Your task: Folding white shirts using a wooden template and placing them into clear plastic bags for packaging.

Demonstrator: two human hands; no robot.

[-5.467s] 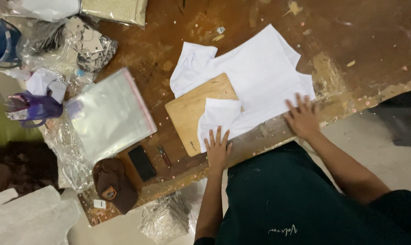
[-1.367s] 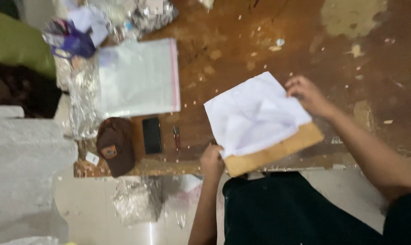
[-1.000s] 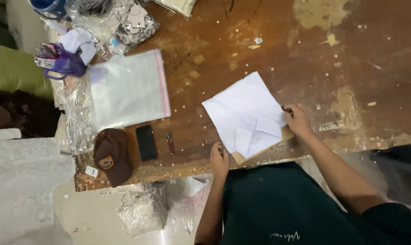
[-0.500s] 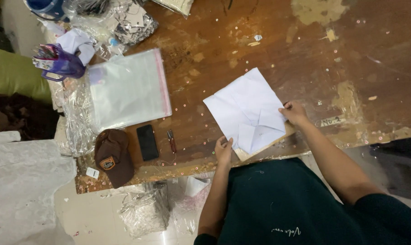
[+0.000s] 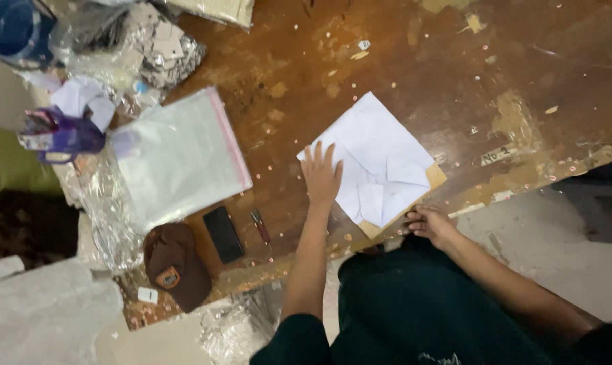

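Left hand (image 5: pixel 321 177) lies flat, fingers spread, palm down on the left part of the white folded paper (image 5: pixel 380 162); it presses, grips nothing. Right hand (image 5: pixel 429 222) sits at the near edge of the bench (image 5: pixel 400 61), fingers curled at the lower corner of the tan board (image 5: pixel 435 177) under the paper (whether it pinches the board or just touches it, cannot tell).

Left to right along the bench: blue round container (image 5: pixel 14 30) at the far left corner, purple object (image 5: pixel 59 135) with white crumpled paper (image 5: pixel 83 100) just beside it at the left edge, crinkled clear plastic (image 5: pixel 110 209) under and around these. Clear zip bag with a pink strip (image 5: pixel 181 155) lies flat, left of centre. Brown cap (image 5: pixel 174 263) near the near-left corner, black phone (image 5: pixel 223 234) just beside it, small red-handled tool (image 5: pixel 259 225) next to the phone. White paper on the tan board rests near the near edge, about mid-bench, turned diagonally, board showing only at the right and lower corners. Bench top is worn brown wood, speckled with small bits.
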